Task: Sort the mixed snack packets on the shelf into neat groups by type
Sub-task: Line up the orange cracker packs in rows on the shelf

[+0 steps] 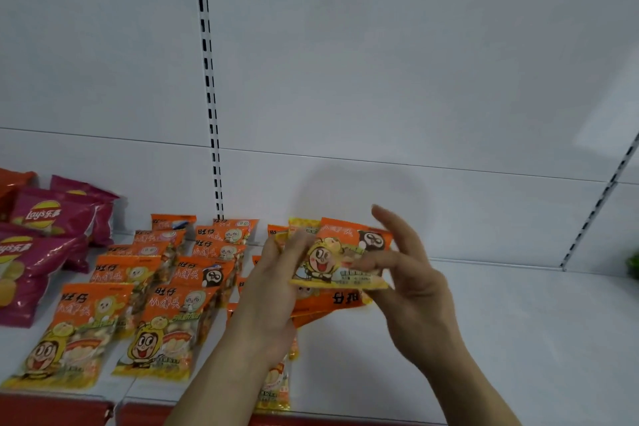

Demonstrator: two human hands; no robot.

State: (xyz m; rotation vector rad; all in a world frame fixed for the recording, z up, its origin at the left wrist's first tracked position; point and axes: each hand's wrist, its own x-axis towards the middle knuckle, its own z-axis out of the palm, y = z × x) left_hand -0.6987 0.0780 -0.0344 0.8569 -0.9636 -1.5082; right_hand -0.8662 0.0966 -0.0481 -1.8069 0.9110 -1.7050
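Both my hands hold a small stack of orange snack packets (340,261) above the white shelf (501,328). My left hand (273,290) grips the stack from its left side. My right hand (411,273) pinches the top packet at its right edge, index finger raised. Two rows of the same orange cartoon packets (152,290) lie overlapping on the shelf to the left. More orange packets (276,380) lie under my left forearm, mostly hidden. Purple Lay's chip bags (38,235) sit at the far left.
A slotted upright (211,107) runs down the white back panel, and another (601,204) stands at the right. A red price rail (55,408) lines the shelf's front edge. Something green (634,263) shows at the right border. Bare shelf surface lies right of my hands.
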